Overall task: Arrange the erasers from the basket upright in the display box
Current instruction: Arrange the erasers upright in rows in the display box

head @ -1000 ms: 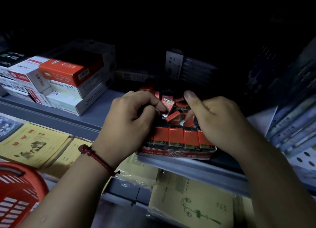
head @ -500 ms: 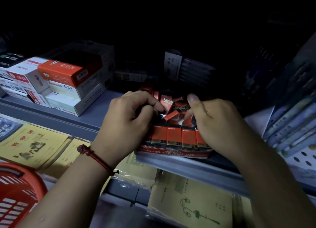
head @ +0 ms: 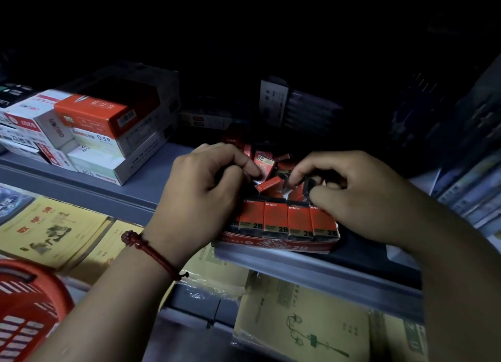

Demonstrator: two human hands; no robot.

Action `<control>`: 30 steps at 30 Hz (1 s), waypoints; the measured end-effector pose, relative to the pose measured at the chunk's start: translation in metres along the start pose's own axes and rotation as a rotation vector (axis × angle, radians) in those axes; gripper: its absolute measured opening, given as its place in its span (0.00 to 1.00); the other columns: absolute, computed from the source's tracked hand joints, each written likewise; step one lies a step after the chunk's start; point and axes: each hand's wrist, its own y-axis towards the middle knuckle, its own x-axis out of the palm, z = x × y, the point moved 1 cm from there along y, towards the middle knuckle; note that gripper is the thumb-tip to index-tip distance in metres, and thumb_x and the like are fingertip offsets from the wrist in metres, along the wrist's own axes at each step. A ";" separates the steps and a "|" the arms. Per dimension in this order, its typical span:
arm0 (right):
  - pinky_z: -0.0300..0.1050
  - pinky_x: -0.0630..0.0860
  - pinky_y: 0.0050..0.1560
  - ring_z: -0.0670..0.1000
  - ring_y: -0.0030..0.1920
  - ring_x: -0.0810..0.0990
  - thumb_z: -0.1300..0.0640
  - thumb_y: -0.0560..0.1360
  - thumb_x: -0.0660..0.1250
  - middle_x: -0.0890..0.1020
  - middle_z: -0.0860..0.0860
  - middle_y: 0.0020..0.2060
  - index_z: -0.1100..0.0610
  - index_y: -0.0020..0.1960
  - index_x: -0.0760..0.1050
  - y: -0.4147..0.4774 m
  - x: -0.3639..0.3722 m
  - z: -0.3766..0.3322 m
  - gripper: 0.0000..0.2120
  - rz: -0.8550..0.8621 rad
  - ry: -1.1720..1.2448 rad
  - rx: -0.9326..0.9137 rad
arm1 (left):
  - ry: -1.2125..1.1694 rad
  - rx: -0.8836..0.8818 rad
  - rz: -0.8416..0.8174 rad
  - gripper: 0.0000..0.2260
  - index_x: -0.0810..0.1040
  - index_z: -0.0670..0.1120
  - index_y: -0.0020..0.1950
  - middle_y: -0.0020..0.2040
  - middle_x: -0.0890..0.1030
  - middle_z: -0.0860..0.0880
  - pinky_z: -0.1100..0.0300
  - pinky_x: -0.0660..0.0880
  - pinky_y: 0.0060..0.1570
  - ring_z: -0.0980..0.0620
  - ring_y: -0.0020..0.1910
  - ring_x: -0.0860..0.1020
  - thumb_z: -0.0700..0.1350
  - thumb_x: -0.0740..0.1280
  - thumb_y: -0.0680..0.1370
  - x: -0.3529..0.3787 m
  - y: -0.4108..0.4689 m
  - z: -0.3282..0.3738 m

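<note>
While the front row of erasers [head: 275,219] stands upright in the display box [head: 273,244], our left hand [head: 198,196] pinches closed at the loose pile; our right hand [head: 352,196] grips one dark eraser [head: 309,187]. We should seat it vertical, snug behind that row.

Glossy printed card wraps the erasers [head: 275,220]; the display box [head: 273,244] is card, the shelf [head: 141,190] smooth matt metal, the basket [head: 29,307] red plastic.

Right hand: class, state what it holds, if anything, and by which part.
The right hand pinches a dark eraser by its upper end, over the display box.
</note>
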 end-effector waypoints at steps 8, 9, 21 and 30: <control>0.54 0.80 0.48 0.55 0.43 0.82 0.52 0.84 0.58 0.84 0.57 0.41 0.58 0.48 0.81 0.004 0.003 0.002 0.16 -0.037 -0.037 0.015 | -0.012 -0.012 -0.003 0.15 0.84 0.55 0.43 0.47 0.82 0.64 0.74 0.69 0.42 0.60 0.49 0.79 0.41 0.60 0.76 0.000 -0.001 0.000; 0.53 0.79 0.46 0.55 0.41 0.81 0.52 0.84 0.57 0.83 0.58 0.39 0.58 0.46 0.80 0.005 0.004 0.002 0.17 -0.033 -0.065 0.023 | -0.015 -0.016 -0.003 0.15 0.84 0.55 0.43 0.47 0.82 0.64 0.74 0.70 0.43 0.59 0.49 0.79 0.41 0.60 0.76 0.000 -0.001 0.000; 0.45 0.82 0.37 0.47 0.35 0.83 0.56 0.80 0.65 0.85 0.48 0.33 0.54 0.39 0.84 0.012 0.016 0.000 0.14 0.191 -0.173 0.116 | -0.013 -0.013 0.009 0.15 0.85 0.53 0.43 0.48 0.81 0.63 0.75 0.68 0.43 0.59 0.48 0.78 0.40 0.60 0.76 0.001 -0.002 0.000; 0.52 0.84 0.40 0.53 0.35 0.84 0.52 0.77 0.71 0.85 0.52 0.32 0.51 0.40 0.86 0.012 0.017 0.000 0.10 0.267 -0.013 0.198 | -0.007 -0.007 0.012 0.15 0.85 0.54 0.43 0.47 0.81 0.65 0.75 0.68 0.42 0.61 0.48 0.78 0.40 0.60 0.76 0.001 -0.001 0.000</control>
